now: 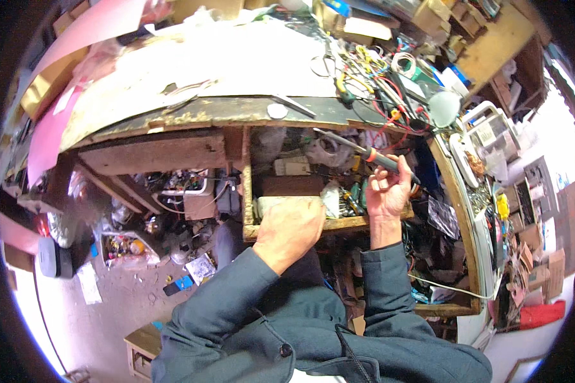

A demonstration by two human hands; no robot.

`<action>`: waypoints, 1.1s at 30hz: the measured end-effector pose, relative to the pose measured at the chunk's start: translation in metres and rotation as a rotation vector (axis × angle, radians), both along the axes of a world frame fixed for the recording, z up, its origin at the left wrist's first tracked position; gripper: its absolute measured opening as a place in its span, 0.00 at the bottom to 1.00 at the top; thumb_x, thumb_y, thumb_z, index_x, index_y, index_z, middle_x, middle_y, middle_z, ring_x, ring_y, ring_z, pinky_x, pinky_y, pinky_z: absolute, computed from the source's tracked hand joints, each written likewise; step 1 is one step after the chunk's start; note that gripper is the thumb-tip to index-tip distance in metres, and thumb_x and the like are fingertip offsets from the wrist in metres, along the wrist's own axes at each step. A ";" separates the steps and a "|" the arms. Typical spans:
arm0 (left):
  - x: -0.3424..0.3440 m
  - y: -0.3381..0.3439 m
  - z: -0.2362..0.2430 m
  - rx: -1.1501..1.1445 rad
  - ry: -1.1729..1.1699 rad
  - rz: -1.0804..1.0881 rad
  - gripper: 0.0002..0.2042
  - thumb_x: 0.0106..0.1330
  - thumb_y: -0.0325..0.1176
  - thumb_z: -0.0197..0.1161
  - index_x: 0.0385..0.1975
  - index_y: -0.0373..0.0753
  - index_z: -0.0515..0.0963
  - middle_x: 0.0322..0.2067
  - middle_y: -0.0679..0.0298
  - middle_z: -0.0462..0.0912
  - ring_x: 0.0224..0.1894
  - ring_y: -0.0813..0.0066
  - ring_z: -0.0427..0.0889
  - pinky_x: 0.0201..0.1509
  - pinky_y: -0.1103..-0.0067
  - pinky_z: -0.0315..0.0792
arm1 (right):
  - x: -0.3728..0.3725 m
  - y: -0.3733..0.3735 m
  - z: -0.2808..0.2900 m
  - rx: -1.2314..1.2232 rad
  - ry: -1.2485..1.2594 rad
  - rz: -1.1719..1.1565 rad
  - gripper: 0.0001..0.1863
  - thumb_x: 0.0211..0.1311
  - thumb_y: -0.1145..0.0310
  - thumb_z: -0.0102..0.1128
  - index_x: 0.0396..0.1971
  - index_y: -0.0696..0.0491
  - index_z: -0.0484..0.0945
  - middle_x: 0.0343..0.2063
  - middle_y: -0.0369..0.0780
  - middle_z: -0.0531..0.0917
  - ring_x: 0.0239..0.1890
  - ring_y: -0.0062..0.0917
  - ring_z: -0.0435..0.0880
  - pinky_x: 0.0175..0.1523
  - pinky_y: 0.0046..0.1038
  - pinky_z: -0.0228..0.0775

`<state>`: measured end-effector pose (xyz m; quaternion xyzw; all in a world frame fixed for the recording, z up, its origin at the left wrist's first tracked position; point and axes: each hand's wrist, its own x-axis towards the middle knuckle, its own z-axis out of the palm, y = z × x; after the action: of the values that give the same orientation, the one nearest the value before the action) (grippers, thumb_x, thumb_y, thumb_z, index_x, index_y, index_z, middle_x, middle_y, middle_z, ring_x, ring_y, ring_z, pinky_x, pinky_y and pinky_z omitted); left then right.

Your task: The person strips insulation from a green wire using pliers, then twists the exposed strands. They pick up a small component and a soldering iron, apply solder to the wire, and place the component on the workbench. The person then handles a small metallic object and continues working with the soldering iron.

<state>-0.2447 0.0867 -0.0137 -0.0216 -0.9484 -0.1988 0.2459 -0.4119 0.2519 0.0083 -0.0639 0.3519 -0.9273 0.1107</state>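
My right hand (390, 188) is closed round the dark handle of a soldering iron (378, 158), a slim tool with an orange band and a long metal shaft. Its tip points up and to the left, over an open wooden drawer (345, 223). At the drawer's front edge, my left hand (291, 230) is curled closed next to a pale flat box (281, 203); whatever its fingers hold is hidden. Inside the drawer lie a brown box (292, 186), clear plastic bags (329, 152) and several small hand tools (349, 201).
Above the drawer runs a worn workbench edge (217, 110) with a small metal rod (294, 105). Tangled wires and pliers (370, 80) crowd the bench's right part. A second open drawer (457, 309) stands at the right. A parts bin (129, 247) and a stool (144, 341) are at lower left.
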 end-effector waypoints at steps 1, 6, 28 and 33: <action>0.000 0.000 -0.001 0.007 0.009 -0.001 0.12 0.70 0.39 0.57 0.27 0.40 0.77 0.23 0.57 0.81 0.28 0.60 0.83 0.33 0.68 0.78 | -0.003 0.005 -0.003 -0.028 0.036 0.011 0.16 0.72 0.55 0.57 0.38 0.54 0.80 0.18 0.37 0.81 0.11 0.14 0.69 0.15 0.19 0.58; -0.001 0.002 -0.003 0.032 0.029 0.004 0.12 0.68 0.38 0.58 0.25 0.40 0.78 0.23 0.57 0.82 0.28 0.60 0.84 0.33 0.68 0.79 | -0.001 0.001 -0.003 -0.036 0.053 0.022 0.15 0.72 0.58 0.57 0.38 0.56 0.81 0.21 0.37 0.81 0.13 0.16 0.71 0.16 0.20 0.58; -0.006 0.000 -0.001 0.014 0.014 -0.042 0.14 0.71 0.38 0.56 0.24 0.38 0.78 0.24 0.53 0.83 0.27 0.55 0.83 0.32 0.62 0.77 | -0.091 0.014 0.169 0.211 0.614 -0.404 0.13 0.73 0.59 0.58 0.37 0.55 0.77 0.22 0.40 0.82 0.17 0.21 0.78 0.20 0.25 0.74; -0.003 0.002 0.006 0.004 -0.013 -0.020 0.15 0.70 0.38 0.56 0.23 0.38 0.78 0.24 0.52 0.83 0.27 0.55 0.84 0.32 0.63 0.77 | -0.153 0.023 0.217 0.430 0.619 -0.572 0.16 0.69 0.56 0.65 0.33 0.56 0.79 0.19 0.40 0.83 0.13 0.20 0.76 0.17 0.22 0.70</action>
<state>-0.2476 0.0887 -0.0082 -0.0290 -0.9493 -0.2034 0.2379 -0.5651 0.2753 0.2248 -0.2132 0.5561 -0.7639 -0.2485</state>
